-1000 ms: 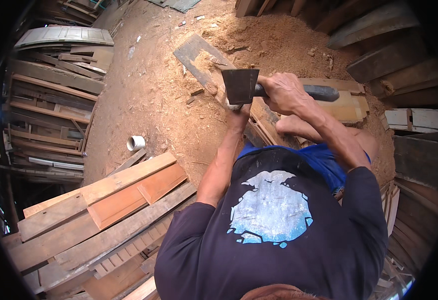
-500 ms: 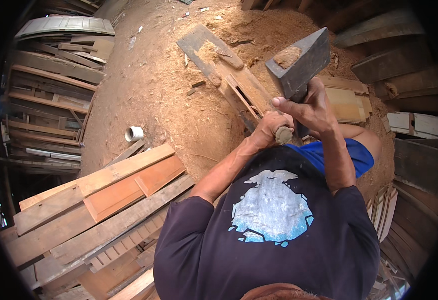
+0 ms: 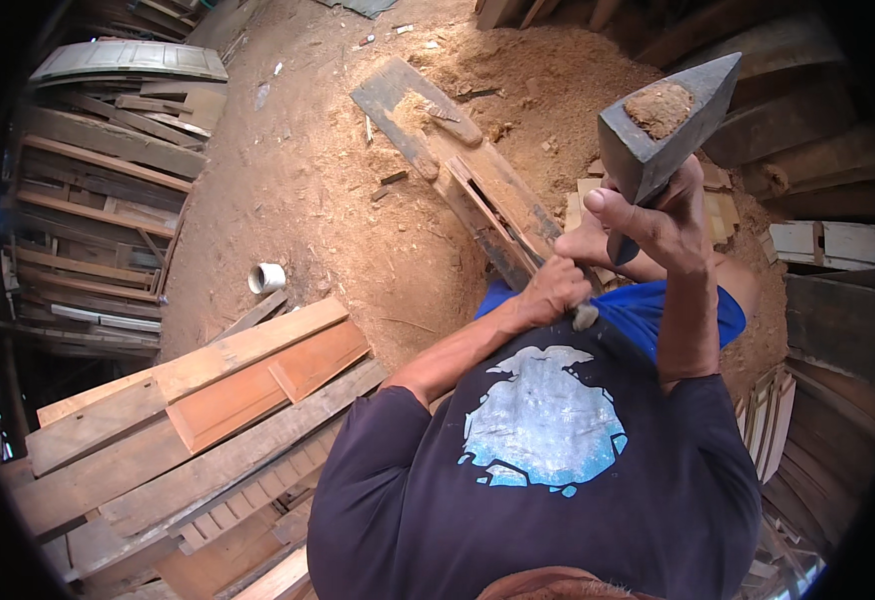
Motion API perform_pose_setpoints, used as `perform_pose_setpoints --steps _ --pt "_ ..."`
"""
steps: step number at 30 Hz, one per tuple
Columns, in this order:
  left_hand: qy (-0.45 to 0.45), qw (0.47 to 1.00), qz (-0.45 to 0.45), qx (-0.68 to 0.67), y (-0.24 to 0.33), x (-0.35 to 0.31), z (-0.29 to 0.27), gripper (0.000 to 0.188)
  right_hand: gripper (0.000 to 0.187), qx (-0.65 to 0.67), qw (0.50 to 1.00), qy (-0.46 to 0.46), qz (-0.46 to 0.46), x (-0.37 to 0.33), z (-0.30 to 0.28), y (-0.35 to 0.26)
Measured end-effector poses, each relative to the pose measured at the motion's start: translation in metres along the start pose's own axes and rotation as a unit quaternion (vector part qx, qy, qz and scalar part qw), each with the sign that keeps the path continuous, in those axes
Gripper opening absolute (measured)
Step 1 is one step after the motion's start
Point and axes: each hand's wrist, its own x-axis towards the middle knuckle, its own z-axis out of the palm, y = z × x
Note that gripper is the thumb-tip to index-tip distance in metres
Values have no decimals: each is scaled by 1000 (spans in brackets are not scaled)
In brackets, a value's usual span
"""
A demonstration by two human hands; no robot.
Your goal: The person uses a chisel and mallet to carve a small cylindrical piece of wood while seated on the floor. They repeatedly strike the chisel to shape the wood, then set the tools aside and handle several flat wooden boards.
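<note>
My right hand (image 3: 676,228) grips a dark wooden mallet (image 3: 703,95) by its handle, its heavy, tapered head raised, with a worn, splintered hollow in one face. Closed around a chisel (image 3: 586,317) is my left hand (image 3: 556,288); only the blunt, rounded butt of the handle shows, and the blade is hidden. Beyond that hand a wooden board (image 3: 448,145) slants away from my lap. A long narrow slot (image 3: 483,200) is cut in the piece on top, and wood chips lie on it.
Stacked planks and panels (image 3: 228,350) lie close on my left. More timber (image 3: 108,180) is piled along the left side, and boards (image 3: 838,320) line the right. A white cup-like container (image 3: 267,278) rests on the ground, with sawdust (image 3: 548,80) spread beyond the board.
My right hand has lifted the mallet up and to the right, away from the chisel. The chisel's butt has tipped down toward me, my left hand shifting slightly with it.
</note>
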Motion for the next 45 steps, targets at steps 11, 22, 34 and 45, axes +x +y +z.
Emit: perform_pose_setpoints --steps 11,22,34,45 --pt "219 853 -433 -191 -51 46 -100 11 32 -4 999 22 -30 -14 -23 0" --pt "370 854 -304 -203 -66 41 -137 15 20 48 998 47 5 -1 -17 15" --pt "336 819 -393 -248 -80 31 -140 11 20 2 999 45 -1 26 -7 10" --pt "387 839 -350 -155 -86 6 -123 10 31 -109 982 -25 -155 34 0 16"
